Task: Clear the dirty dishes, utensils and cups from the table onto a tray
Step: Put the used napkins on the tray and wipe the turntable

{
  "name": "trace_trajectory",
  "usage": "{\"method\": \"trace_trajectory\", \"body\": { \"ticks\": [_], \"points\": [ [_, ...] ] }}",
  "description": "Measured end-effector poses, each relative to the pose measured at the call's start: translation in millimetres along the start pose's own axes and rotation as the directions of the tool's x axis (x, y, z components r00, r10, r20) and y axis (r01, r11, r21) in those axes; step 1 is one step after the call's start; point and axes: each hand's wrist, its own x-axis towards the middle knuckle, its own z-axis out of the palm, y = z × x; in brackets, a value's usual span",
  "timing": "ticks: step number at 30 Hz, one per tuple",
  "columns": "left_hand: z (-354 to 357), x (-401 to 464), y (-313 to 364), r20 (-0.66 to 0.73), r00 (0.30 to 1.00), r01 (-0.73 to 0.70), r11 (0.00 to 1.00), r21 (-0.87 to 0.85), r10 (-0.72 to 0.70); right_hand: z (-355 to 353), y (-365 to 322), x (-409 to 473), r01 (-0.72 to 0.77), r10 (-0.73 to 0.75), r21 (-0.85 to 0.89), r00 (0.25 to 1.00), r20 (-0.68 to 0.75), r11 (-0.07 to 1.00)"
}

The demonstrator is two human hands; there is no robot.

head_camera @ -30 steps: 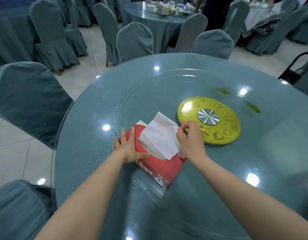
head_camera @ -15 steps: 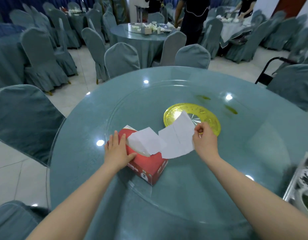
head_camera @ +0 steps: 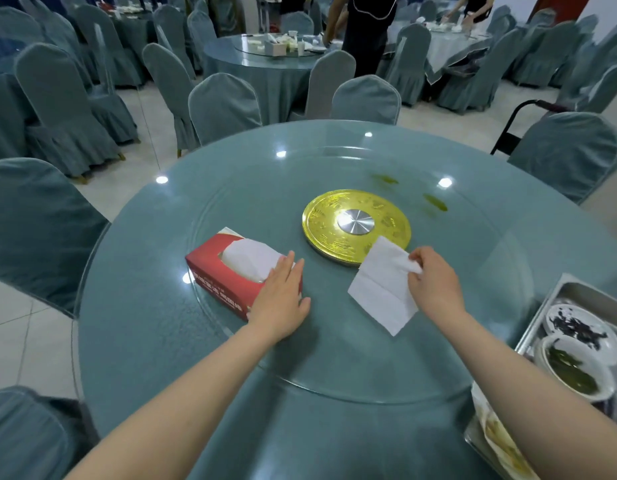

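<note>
Now a tissue is free and the wiping can start

Now the round glass counter (head_camera: pixel 230 341) fills the middle of the frame and carries no dishes, with the gold disc (head_camera: pixel 356 230) at its centre. A second ago the tissue was only half out of the box; half a second ago it hung between the box and the right hand. It has since come away whole, and the view has swung to bring in the tray.

That metal tray (head_camera: pixel 556 306) sits at the right edge, already loaded: a dish with dark scraps (head_camera: pixel 580 329) and below it a bowl with green leftovers (head_camera: pixel 573 372). Judging from this, the clearing looks all but done.

The red tissue box (head_camera: pixel 227 275) lies at centre left, a fresh sheet standing up in its slot. The left hand (head_camera: pixel 282 299) rests flat on the box's near end, fingers straight and together, pressing it down and gripping nothing.

The tissue (head_camera: pixel 383 289) hangs unfolded just right of centre, its far corner over the rim of the disc. The right hand (head_camera: pixel 435 285) pinches its upper right edge between curled fingers (head_camera: pixel 416 268) and thumb.

Two green smears (head_camera: pixel 435 202) lie on the glass beyond the disc, upper right of centre. They are probably what the tissue is for, a wipe-down after the dishes.
</note>
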Motion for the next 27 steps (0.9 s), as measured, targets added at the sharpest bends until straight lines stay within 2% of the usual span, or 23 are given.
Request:
{"method": "trace_trajectory", "body": {
  "ticks": [2, 6, 9, 12, 14, 17, 19, 22, 25, 27],
  "points": [
    [10.8, -3.2, 11.2, 0.016, 1.0, -0.022, 0.999, -0.024, 0.022, -0.7, 13.4, -2.1, -0.046, 0.046, 0.004, 0.999, 0.005, 0.999],
    [37.2, -10.6, 27.3, 0.076, 0.997, -0.01, 0.997, -0.076, 0.015, 12.1, 41.2, -9.3, -0.067, 0.076, -0.105, 0.994, 0.081, 0.992],
    [56.1, -15.3, 27.4, 0.189, 0.982, 0.005, 0.999, -0.048, 0.004, 34.6, 54.1, -19.9, -0.074, 0.092, -0.115, 0.982, 0.163, 0.991],
    [70.7, -19.0, 20.1, 0.303, 0.952, 0.054, 0.998, -0.031, -0.042, 49.9, 65.2, -24.1, -0.126, 0.14, -0.09, 0.976, 0.169, 0.988],
    [77.8, -18.9, 15.0, 0.353, 0.932, 0.083, 0.997, -0.005, -0.076, 56.4, 72.9, -23.5, -0.103, 0.124, -0.089, 0.953, 0.275, 0.991],
    [88.3, -15.9, 9.8, 0.417, 0.892, 0.185, 0.983, 0.023, -0.177, 62.8, 76.5, -26.0, -0.039, 0.074, -0.077, 0.838, 0.541, 0.996],
    [96.6, -14.7, 9.9, 0.477, 0.834, 0.287, 0.956, 0.057, -0.278, 68.9, 81.4, -26.8, -0.014, 0.049, -0.071, 0.852, 0.521, 0.997],
    [111.0, -14.4, 13.9, 0.53, 0.756, 0.372, 0.918, 0.136, -0.385, 75.6, 88.4, -24.4, -0.105, 0.127, -0.081, 0.931, 0.343, 0.991],
    [120.9, -13.1, 14.5, 0.524, 0.738, 0.4, 0.901, 0.167, -0.425, 77.8, 89.7, -16.9, -0.221, 0.25, -0.136, 0.935, 0.251, 0.966],
    [123.0, -13.3, 9.5, 0.509, 0.748, 0.379, 0.904, 0.199, -0.426, 79.3, 87.7, -11.5, -0.264, 0.305, -0.167, 0.898, 0.317, 0.95]
  ]
}}
